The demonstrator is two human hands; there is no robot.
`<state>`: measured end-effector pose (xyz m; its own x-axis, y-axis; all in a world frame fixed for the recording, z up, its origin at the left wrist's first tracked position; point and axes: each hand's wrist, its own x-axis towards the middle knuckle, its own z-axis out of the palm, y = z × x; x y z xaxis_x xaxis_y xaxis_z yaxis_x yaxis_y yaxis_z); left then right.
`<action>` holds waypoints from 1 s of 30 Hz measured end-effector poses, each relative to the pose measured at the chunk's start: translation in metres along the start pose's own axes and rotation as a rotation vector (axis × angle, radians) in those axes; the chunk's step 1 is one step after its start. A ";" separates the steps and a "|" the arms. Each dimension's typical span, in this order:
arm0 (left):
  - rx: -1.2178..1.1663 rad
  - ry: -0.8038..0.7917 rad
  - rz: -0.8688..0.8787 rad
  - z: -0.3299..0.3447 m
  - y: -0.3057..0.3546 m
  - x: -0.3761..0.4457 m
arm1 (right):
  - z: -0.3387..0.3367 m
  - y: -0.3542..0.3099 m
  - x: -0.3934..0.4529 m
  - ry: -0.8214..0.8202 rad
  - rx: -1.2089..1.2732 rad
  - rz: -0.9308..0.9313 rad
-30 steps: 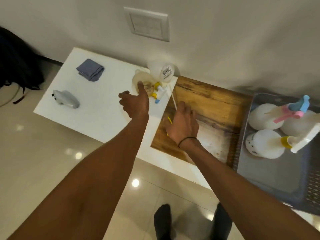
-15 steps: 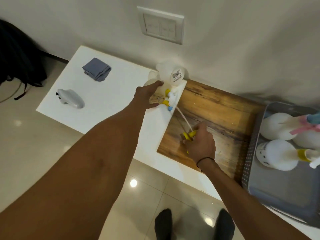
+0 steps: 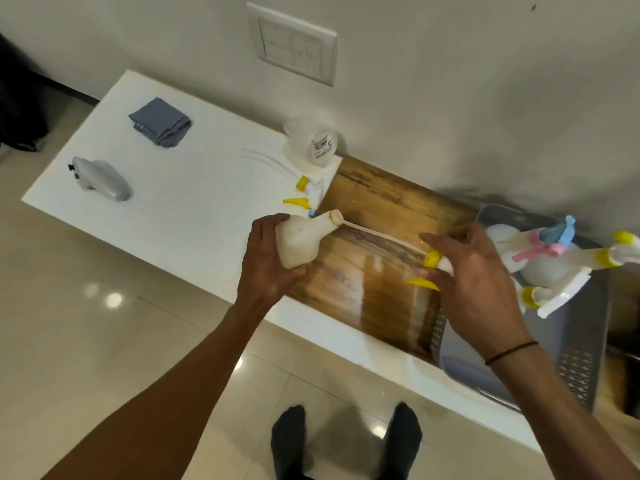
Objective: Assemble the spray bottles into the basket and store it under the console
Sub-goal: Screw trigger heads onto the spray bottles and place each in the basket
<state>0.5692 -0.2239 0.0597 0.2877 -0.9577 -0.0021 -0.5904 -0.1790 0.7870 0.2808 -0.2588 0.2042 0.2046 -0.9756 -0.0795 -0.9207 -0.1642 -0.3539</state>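
My left hand (image 3: 265, 268) grips a white bottle body (image 3: 304, 237) tilted with its open neck pointing right, above the console's front edge. My right hand (image 3: 474, 289) holds a spray head with a yellow collar and yellow trigger (image 3: 431, 259); its thin dip tube (image 3: 377, 237) reaches left to the bottle's neck. A second loose spray head (image 3: 306, 194) with yellow parts lies on the white top, beside another white bottle (image 3: 311, 143) lying near the wall. The grey basket (image 3: 575, 362) at right holds several assembled spray bottles (image 3: 550, 258).
A folded grey cloth (image 3: 161, 123) and a small grey device (image 3: 102, 180) lie on the white console top (image 3: 194, 209). A wooden panel (image 3: 381, 278) forms the console's middle. A switch plate (image 3: 294, 43) is on the wall. My feet stand on the tiled floor (image 3: 69, 323).
My left hand picked up the white bottle and brought it toward me. My right hand lifted the yellow spray head to the right, drawing its tube level with the bottle's neck.
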 end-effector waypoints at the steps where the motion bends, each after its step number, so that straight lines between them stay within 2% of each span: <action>1: 0.019 -0.013 0.020 0.000 0.002 -0.002 | -0.007 0.001 -0.003 -0.010 -0.060 -0.024; 4: 0.052 -0.033 0.062 -0.001 0.007 -0.004 | -0.021 0.005 -0.007 -0.026 -0.127 -0.050; 11: 0.083 -0.069 0.122 0.000 0.019 -0.017 | -0.033 0.014 -0.009 -0.036 -0.086 -0.028; 16: 0.088 -0.113 0.194 0.002 0.038 -0.026 | -0.034 0.021 -0.010 -0.146 -0.047 -0.100; 24: 0.105 -0.194 0.349 0.018 0.088 -0.031 | -0.025 0.010 -0.002 -0.225 0.218 -0.091; 30: 0.116 -0.171 0.353 0.016 0.101 -0.028 | -0.028 0.015 0.004 -0.141 0.342 -0.066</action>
<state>0.4901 -0.2190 0.1294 -0.0717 -0.9867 0.1459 -0.7142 0.1529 0.6830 0.2585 -0.2688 0.2246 0.3257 -0.9310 -0.1650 -0.7445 -0.1449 -0.6517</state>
